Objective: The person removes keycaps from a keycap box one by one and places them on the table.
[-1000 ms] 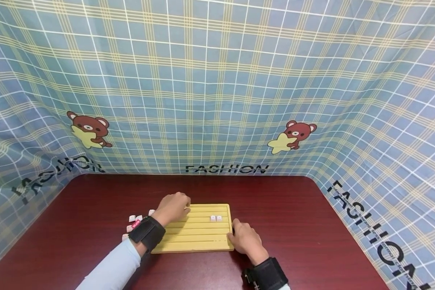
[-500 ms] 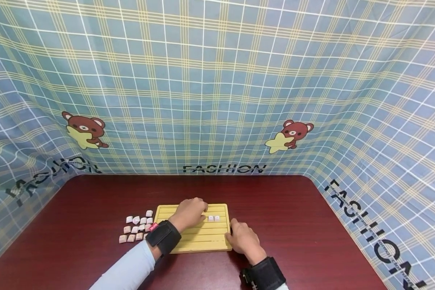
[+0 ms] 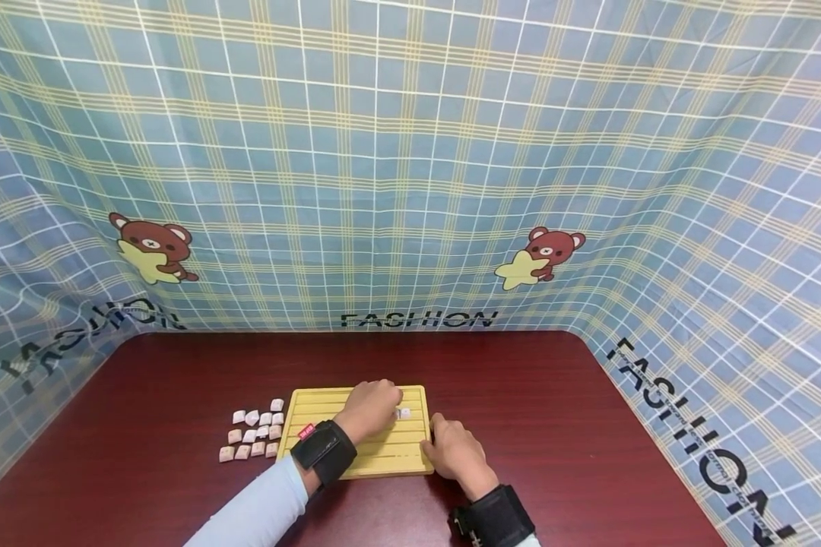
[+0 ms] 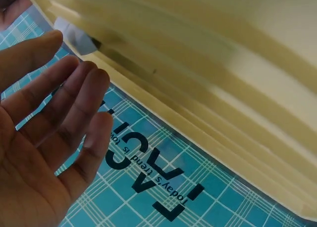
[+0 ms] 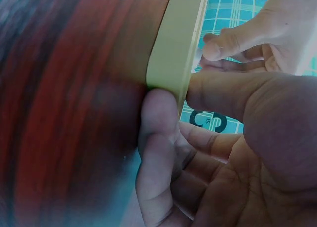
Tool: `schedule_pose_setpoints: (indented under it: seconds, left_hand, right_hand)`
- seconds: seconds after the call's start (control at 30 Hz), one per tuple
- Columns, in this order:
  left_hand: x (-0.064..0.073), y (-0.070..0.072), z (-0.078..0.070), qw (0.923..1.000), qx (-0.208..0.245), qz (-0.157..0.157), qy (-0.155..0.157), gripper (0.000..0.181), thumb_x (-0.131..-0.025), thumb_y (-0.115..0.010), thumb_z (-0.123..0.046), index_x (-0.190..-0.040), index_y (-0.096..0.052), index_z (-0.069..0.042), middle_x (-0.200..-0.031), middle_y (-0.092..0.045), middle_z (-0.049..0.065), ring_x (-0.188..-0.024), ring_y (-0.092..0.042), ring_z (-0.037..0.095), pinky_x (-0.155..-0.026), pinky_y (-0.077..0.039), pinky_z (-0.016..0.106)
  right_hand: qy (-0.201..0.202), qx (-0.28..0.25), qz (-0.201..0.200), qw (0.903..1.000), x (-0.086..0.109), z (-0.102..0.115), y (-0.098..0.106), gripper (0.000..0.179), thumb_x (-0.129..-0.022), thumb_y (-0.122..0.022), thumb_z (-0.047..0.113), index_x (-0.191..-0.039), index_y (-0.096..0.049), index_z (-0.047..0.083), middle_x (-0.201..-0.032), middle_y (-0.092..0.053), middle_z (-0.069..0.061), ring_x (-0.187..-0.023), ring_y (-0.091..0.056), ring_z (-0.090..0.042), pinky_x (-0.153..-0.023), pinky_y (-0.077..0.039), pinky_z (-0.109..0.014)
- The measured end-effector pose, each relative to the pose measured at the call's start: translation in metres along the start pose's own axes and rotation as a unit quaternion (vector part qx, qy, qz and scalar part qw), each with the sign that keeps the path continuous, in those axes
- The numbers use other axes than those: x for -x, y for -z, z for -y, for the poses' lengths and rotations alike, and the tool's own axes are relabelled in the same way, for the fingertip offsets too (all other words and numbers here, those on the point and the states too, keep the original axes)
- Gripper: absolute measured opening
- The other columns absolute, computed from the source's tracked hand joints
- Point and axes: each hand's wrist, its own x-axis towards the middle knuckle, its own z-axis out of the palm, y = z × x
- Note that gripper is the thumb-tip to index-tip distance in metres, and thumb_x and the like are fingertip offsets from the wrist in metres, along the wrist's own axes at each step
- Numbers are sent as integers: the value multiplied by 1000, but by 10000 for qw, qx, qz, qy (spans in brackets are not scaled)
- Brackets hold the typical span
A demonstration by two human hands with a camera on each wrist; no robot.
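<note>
A yellow ridged tray (image 3: 315, 399) lies on the table in the head view. My left hand (image 3: 371, 410) reaches over its middle. In the left wrist view its thumb and forefinger tips are right at a white keycap (image 4: 78, 38), pinching at its near end. Just right of those fingers a white keycap (image 3: 405, 413) sits in a groove of the tray; the hand hides what is beside it. My right hand (image 3: 457, 448) grips the tray's right edge, thumb on top and forefinger along the outer side, as the right wrist view shows at the tray wall (image 5: 171, 49).
Several white and pinkish keycaps (image 3: 258, 448) stand in loose rows on the dark red table (image 3: 520, 395), left of the tray. A blue checked cloth (image 3: 376, 190) with bear prints hangs behind the table and along both sides.
My left hand has moved rightward over the tray, up to the keycaps there, uncovering the loose keycaps at left. The right hand keeps its grip on the tray's edge.
</note>
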Motion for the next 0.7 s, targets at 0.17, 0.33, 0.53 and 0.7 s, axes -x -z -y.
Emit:
schedule_pose_setpoints:
  seconds: [0.17,0.33,0.53,0.7]
  left_hand:
    - [-1,-3,-1,9999,-89,-2,53,24,-75,-69,-1,-60,-56,-14,-65,-61,-2,-52,-46,7,-46,-40,28]
    - [-2,-7,-2,9998,-172,22,26,24,-75,-65,2,-59,-55,-13,-64,-62,-1,-51,-46,8,-45,-41,29]
    - [-2,-7,-4,9996,-271,-18,31,26,-77,-63,4,-59,-55,-13,-64,-61,-1,-51,-49,9,-45,-41,30]
    - [-2,-6,-7,9995,-280,55,95,27,-77,-63,4,-58,-55,-14,-64,-61,-1,-51,-46,8,-46,-41,29]
  right_hand:
    - [49,9,-28,10000,1,1,1,20,-88,-69,25,-94,-54,12,-83,-59,-9,-72,-59,-23,-57,-44,-42]
    - [30,23,-19,10000,1,1,0,21,-88,-69,26,-96,-55,11,-86,-61,-9,-73,-59,-24,-58,-44,-43]
    - [-2,-8,25,10000,1,1,2,21,-89,-69,26,-97,-56,12,-86,-60,-9,-73,-59,-24,-58,-44,-43]
    - [36,-1,11,10000,2,2,2,21,-89,-69,26,-97,-56,12,-84,-59,-9,-72,-58,-23,-58,-44,-43]
